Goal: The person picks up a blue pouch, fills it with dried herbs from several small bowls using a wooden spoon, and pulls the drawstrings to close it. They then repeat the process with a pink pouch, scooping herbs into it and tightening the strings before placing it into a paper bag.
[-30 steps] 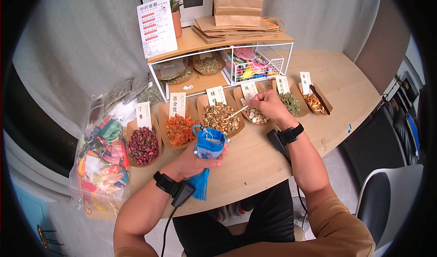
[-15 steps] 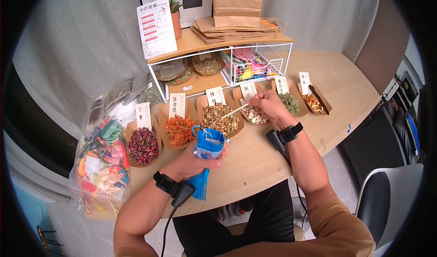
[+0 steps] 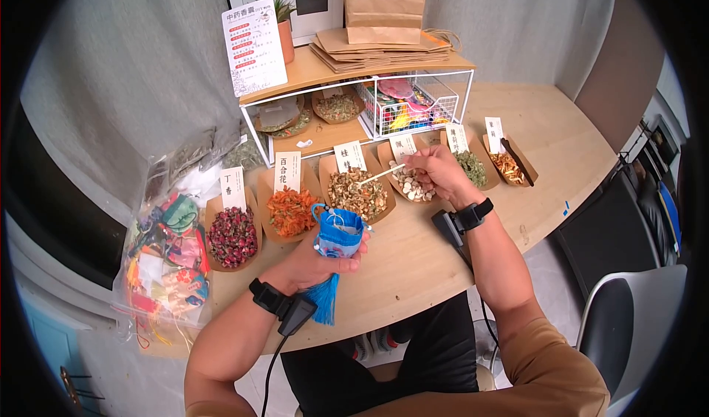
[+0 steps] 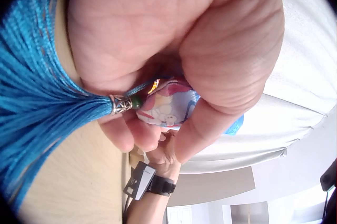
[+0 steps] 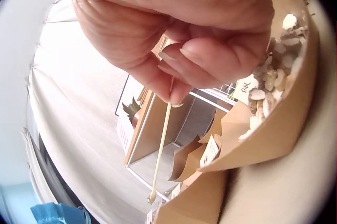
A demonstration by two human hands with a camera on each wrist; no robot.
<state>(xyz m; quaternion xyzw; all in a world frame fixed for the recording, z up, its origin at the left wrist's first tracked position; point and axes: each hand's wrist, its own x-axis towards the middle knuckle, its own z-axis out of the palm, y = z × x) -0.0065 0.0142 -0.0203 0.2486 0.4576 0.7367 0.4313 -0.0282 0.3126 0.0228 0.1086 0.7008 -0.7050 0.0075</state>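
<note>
My left hand (image 3: 314,263) grips a blue drawstring sachet pouch (image 3: 341,228), mouth up. Its blue tassel (image 4: 58,108) hangs below, tied on with a metal cap and green bead. In the left wrist view, part of the pouch's printed cloth shows between thumb and fingers. Thumb and fingertips of my right hand (image 3: 439,172) pinch a thin pale stick (image 5: 161,153) with a small widened tip. That tip overlaps the tray of brown chopped herb (image 3: 354,199) in the head view. Right beside the hand is a tray of whitish slices (image 5: 271,89).
Other paper trays hold dark red buds (image 3: 232,240), orange petals (image 3: 292,212), green leaves (image 3: 470,167) and yellowish shreds (image 3: 509,167), each with a label card. A plastic bag of colourful pouches (image 3: 173,269) lies at left. Behind stands a shelf (image 3: 347,77) with a wire basket (image 3: 417,114).
The stick's tip has swung slightly up and to the left over the brown herb, with a small turn of the right hand. The left hand and pouch have stayed put.
</note>
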